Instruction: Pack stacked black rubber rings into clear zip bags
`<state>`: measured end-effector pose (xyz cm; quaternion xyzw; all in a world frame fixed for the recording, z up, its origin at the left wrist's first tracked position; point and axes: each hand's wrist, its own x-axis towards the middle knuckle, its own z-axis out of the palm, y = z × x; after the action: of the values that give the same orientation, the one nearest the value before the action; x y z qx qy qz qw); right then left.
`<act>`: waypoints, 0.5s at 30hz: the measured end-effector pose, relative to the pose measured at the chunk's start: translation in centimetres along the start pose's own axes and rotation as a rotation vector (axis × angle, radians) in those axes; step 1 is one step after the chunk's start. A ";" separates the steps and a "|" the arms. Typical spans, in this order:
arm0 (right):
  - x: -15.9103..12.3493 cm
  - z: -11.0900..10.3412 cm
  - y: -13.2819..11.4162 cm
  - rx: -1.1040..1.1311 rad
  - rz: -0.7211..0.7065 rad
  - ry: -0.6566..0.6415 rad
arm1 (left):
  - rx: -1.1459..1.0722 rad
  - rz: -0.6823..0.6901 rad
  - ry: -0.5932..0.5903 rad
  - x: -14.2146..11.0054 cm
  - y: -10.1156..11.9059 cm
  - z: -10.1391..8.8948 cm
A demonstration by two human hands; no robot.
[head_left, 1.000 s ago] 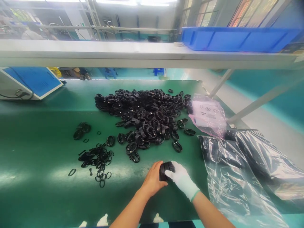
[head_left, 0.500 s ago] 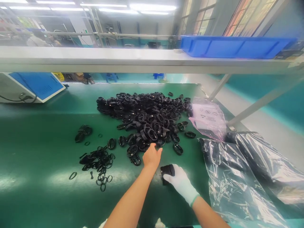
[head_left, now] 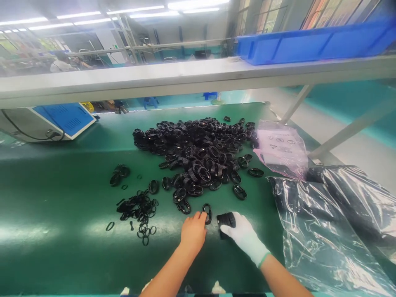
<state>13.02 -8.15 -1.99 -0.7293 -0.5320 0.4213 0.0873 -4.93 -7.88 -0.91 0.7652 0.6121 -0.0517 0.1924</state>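
My bare left hand point(head_left: 193, 232) pinches a single black oval ring point(head_left: 207, 212) just above the green table top point(head_left: 62, 247). Close to its right, my white-gloved right hand point(head_left: 243, 236) grips a stack of black oval rings point(head_left: 226, 221) resting on the table. A big heap of the same black oval rings point(head_left: 198, 150) lies further back at the middle. To the left of my hands lies a scatter of thin small black rings point(head_left: 138, 210).
A pink plastic bag point(head_left: 280, 148) lies right of the heap. Clear plastic bags with dark contents point(head_left: 334, 222) cover the right side. A blue-topped machine point(head_left: 49, 121) stands at the back left. A shelf point(head_left: 185, 78) overhead carries a blue bin point(head_left: 309, 41).
My left hand left the stack, reached toward the heap, and has come back holding one oval ring. The right hand kept its grip on the stack. The view shifted slightly.
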 end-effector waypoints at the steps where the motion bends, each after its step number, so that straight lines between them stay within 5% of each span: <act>1: 0.0 0.0 0.0 -0.004 -0.002 0.002 | -0.010 -0.009 0.000 0.5 0.5 -0.2; 7: -0.2 -0.3 -0.2 -0.035 -0.005 -0.006 | -0.041 -0.008 -0.103 3.8 1.9 -1.3; 15: 0.5 0.3 0.8 -0.009 -0.010 -0.005 | -0.515 0.035 0.003 -0.6 0.2 2.0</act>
<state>13.42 -8.21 -2.92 -0.7260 -0.5378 0.4201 0.0848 -4.59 -9.19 -2.54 0.7015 0.5921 0.1105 0.3809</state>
